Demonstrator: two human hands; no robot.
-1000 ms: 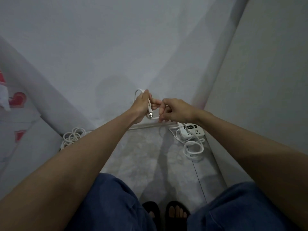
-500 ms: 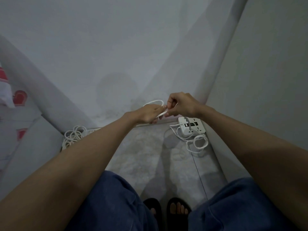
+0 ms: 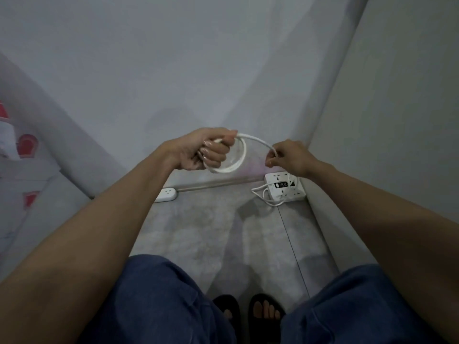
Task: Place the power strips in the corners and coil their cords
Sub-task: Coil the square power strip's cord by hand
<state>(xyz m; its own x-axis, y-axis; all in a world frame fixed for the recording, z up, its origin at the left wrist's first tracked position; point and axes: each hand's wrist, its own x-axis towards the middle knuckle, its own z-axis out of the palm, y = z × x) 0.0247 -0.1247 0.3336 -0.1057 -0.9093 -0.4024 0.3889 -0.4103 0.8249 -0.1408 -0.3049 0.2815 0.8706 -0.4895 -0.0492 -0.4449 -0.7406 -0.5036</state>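
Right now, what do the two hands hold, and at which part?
Both hold the white cord: the left hand grips its coiled loops, and the right hand pinches the free strand.

White power strip (image 3: 285,188) sat flat on the floor, tucked right into the corner, its white cord (image 3: 238,155) looped up off the floor. Second white strip (image 3: 166,194) lay along the baseboard.

Grey mottled stone-look floor (image 3: 203,227) meets pale grey walls (image 3: 149,58) at a corner. Black open-toe sandals (image 3: 248,316) btwn blue denim trouser legs (image 3: 159,301), bottom centre. White fabric w/ red shapes (image 3: 24,145) at left edge.
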